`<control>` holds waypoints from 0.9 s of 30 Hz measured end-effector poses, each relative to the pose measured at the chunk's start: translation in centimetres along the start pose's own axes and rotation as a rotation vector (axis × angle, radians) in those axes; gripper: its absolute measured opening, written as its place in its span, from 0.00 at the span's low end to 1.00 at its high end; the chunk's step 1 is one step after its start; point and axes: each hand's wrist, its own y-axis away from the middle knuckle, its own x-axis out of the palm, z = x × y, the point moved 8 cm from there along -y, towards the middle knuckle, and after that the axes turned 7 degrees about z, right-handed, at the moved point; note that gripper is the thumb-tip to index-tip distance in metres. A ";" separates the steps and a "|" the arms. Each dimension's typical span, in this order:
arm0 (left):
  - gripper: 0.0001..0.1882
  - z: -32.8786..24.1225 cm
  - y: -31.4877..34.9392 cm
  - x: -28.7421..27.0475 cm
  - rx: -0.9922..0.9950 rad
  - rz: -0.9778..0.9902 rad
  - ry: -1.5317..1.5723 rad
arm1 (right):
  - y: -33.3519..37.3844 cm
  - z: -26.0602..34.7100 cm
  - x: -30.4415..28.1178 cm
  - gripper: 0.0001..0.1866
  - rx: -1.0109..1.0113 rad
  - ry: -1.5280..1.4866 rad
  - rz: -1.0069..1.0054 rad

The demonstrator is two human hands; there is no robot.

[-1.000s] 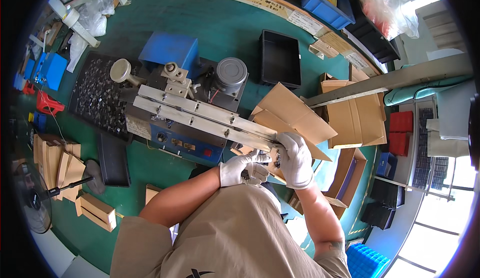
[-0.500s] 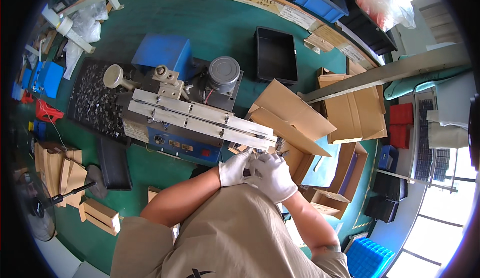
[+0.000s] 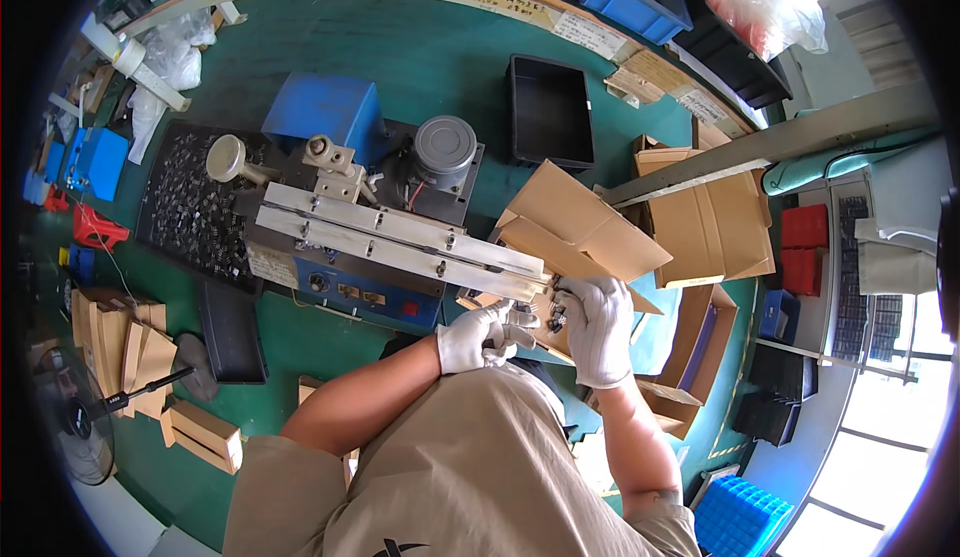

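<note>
Near the pale rail (image 3: 400, 254) — long axis angled down-right — left hand (image 3: 476, 341) and right hand (image 3: 602, 332) are seen half-curled (holds can't be told).

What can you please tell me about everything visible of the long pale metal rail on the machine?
The rail looks like dull silvery metal: two long, straight bars side by side with a narrow dark gap between them and small dark fasteners along it. It lies across the machine, slanting toward the picture's lower right, and its right end juts past the blue front panel. The right hand is close by that end; whether they touch is unclear.
</note>
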 end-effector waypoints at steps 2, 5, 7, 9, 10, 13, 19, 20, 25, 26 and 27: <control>0.30 -0.1 0.2 0.4 0.017 0.011 -0.014 | -0.6 0.2 0.2 0.10 -0.034 0.027 0.006; 0.30 -0.2 0.2 0.3 0.032 0.032 -0.011 | -1.0 1.0 0.5 0.12 -0.074 0.023 -0.004; 0.30 -0.3 0.2 0.0 0.037 0.031 0.001 | -1.2 1.3 0.8 0.13 -0.092 0.005 -0.007; 0.30 -0.3 0.3 0.0 0.037 0.011 0.014 | -1.3 1.2 1.3 0.14 -0.104 -0.013 -0.003; 0.30 -0.3 0.3 -0.1 0.038 0.015 0.013 | -1.4 1.4 1.4 0.15 -0.122 -0.029 -0.014; 0.31 -0.3 0.2 -0.1 0.039 0.043 0.018 | -1.5 1.4 1.5 0.18 -0.164 -0.080 -0.099; 0.30 -0.8 0.6 0.9 0.057 -0.026 0.049 | 1.8 0.4 1.0 0.13 -0.023 -0.224 -0.045; 0.30 -1.1 1.3 2.5 0.083 -0.095 0.026 | 2.3 0.3 1.9 0.12 -0.065 -0.223 0.046; 0.22 -2.8 1.1 2.7 0.347 0.046 -0.777 | 2.1 3.7 7.0 0.15 -0.191 -0.074 0.476; 0.23 -3.4 1.7 3.9 0.458 0.066 -1.008 | 2.4 3.6 7.5 0.15 -0.181 -0.040 0.500; 0.24 -3.0 0.9 3.5 0.332 0.075 -0.735 | 2.6 3.4 7.8 0.14 -0.171 -0.007 0.525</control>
